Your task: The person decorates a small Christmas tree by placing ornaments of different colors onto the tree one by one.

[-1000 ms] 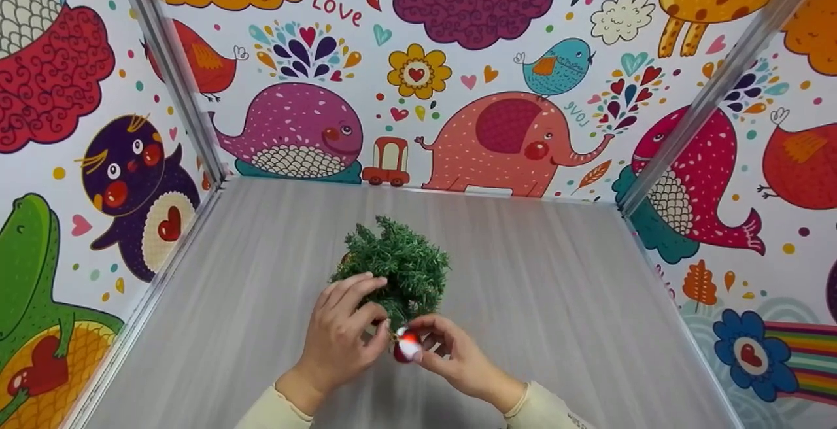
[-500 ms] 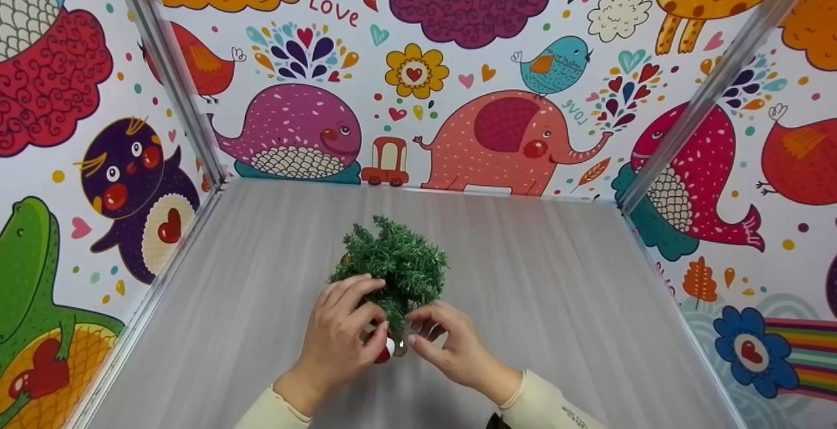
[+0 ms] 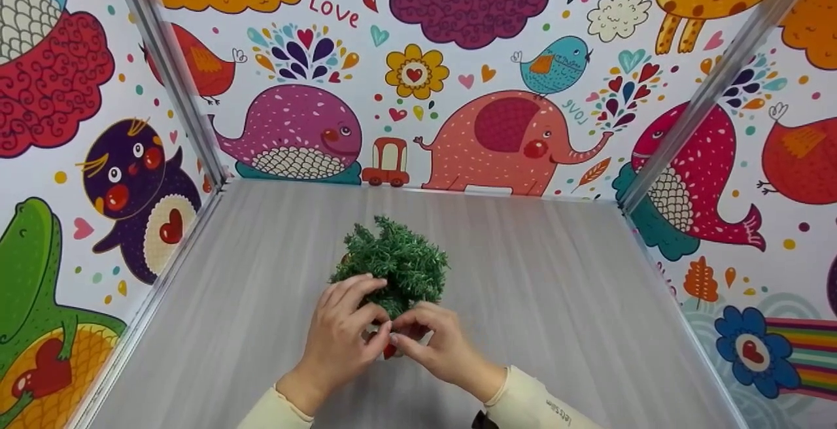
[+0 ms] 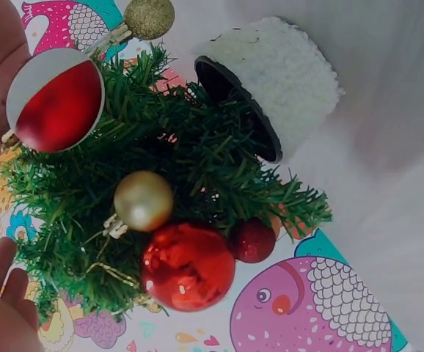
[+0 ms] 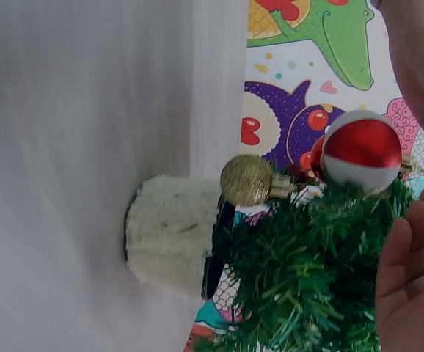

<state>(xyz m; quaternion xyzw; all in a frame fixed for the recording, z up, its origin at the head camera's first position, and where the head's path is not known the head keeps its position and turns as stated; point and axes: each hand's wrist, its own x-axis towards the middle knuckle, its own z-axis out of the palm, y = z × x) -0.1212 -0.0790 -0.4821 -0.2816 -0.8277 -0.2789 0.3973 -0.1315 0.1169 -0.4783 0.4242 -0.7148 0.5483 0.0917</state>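
Note:
A small artificial Christmas tree (image 3: pixel 399 259) stands in a fuzzy white pot (image 5: pixel 172 238). A red-and-white bauble (image 4: pixel 56 103) hangs at its near side, between my two hands. My left hand (image 3: pixel 346 327) pinches at the bauble's gold cord with thumb and forefinger. From the other side my right hand (image 3: pixel 435 337) brings its thumb and forefinger to the same cord, pinching close to the left fingertips. In the head view, the hands hide most of the bauble. A glittery gold bauble (image 5: pixel 246 180) hangs lower, beside the pot's rim.
Other baubles sit on the tree's left side: a shiny red one (image 4: pixel 188 266), a smooth gold one (image 4: pixel 144 201) and a small dark red one (image 4: pixel 253 240). The grey table (image 3: pixel 556 298) is bounded by printed cartoon panels (image 3: pixel 458 36) with metal corner posts (image 3: pixel 167 76).
My right hand let go of the red-and-white bauble, drew slightly right, then moved left to meet the left fingertips at the cord. The bauble swung left beneath them. My left hand stayed nearly still.

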